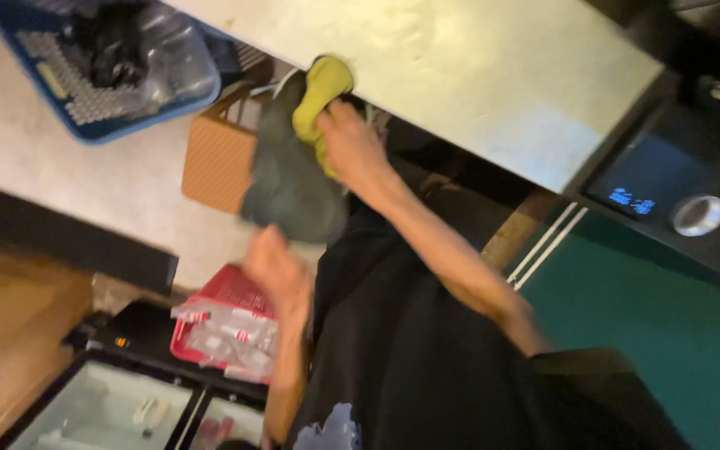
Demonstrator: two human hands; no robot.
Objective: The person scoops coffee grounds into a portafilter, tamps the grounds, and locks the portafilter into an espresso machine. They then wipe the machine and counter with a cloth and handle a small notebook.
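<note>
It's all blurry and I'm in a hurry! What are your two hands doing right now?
Right hand: closed on the crumpled yellow cloth at the edge of the pale countertop.
Left hand: holds nothing visible; too blurred to tell open or closed.

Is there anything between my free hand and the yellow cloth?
Nothing visible blocks it. The left hand hangs empty below the yellow cloth, which the right hand holds at the counter edge; only a dark grey cloth lies behind the gap.

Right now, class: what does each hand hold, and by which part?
Right hand grips the yellow cloth by its lower end, at the counter edge. Left hand holds nothing.
</note>
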